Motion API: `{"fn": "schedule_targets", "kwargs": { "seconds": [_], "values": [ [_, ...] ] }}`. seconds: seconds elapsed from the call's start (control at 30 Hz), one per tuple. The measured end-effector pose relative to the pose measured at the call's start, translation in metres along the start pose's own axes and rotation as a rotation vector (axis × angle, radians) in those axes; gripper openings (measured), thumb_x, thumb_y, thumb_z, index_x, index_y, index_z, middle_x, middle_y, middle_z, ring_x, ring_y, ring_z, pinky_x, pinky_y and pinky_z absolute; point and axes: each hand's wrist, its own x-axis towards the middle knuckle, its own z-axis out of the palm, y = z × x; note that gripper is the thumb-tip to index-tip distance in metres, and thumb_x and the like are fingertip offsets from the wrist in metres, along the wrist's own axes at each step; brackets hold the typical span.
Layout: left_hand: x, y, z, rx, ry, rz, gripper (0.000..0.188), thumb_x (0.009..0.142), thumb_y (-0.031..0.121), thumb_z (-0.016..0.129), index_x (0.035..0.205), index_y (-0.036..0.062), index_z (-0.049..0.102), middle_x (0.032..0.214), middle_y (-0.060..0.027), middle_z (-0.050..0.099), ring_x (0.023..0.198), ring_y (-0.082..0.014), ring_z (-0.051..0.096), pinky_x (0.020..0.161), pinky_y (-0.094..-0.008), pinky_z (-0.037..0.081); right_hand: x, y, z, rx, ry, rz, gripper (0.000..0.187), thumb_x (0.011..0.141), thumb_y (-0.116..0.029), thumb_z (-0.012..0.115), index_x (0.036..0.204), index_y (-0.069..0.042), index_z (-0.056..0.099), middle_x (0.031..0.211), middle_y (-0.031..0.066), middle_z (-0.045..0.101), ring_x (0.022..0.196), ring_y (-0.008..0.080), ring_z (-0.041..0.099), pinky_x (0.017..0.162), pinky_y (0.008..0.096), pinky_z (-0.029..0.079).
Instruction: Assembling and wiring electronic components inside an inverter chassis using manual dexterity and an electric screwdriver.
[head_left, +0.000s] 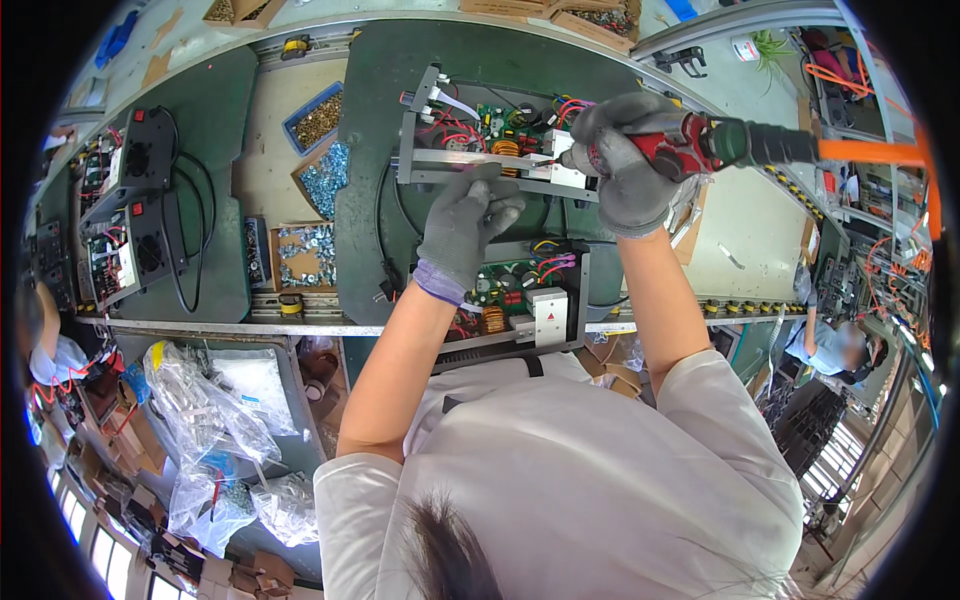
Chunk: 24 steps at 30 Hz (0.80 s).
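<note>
My right hand [632,170], in a grey glove, is wrapped round a red power screwdriver [672,145]. The tool lies nearly level, its bit pointing left at a white block [570,160] in an open metal chassis [455,166]. Inside that chassis are a green circuit board, a copper coil and red wires. My left hand [466,225], also gloved, is at the chassis's near rail with its fingers curled and an upper fingertip touching the rail. Whether anything small sits in those fingers is hidden. A second open chassis [550,318] lies nearer my body, below my left hand.
Left of the work mat are boxes of brass fasteners [318,117], blue-tinted fasteners [325,180] and silver screws [305,255]. Two black units with cables [150,235] stand farther left. An orange hose [870,152] runs right from the tool. Plastic bags [205,430] lie lower left; other people work at both sides.
</note>
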Motion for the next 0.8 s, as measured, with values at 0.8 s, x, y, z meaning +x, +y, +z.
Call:
{"fn": "schedule_targets", "kwargs": {
  "seconds": [0.8],
  "values": [
    [-0.008,-0.021,-0.042,-0.372,-0.169,-0.064,0.041,0.097,0.034,0.065,0.120,0.0005,0.057,0.092,-0.0028,0.062,0.076,-0.0093,0.056,0.061,-0.0202,0.048,-0.026,-0.054,0.020,0.421,-0.114,-0.167,0.039,0.084,-0.011,0.056,0.122,-0.005,0.060,0.098,0.0156,0.066,0.091,0.0336,0.062,0.083,0.0470,0.053]
  ]
}}
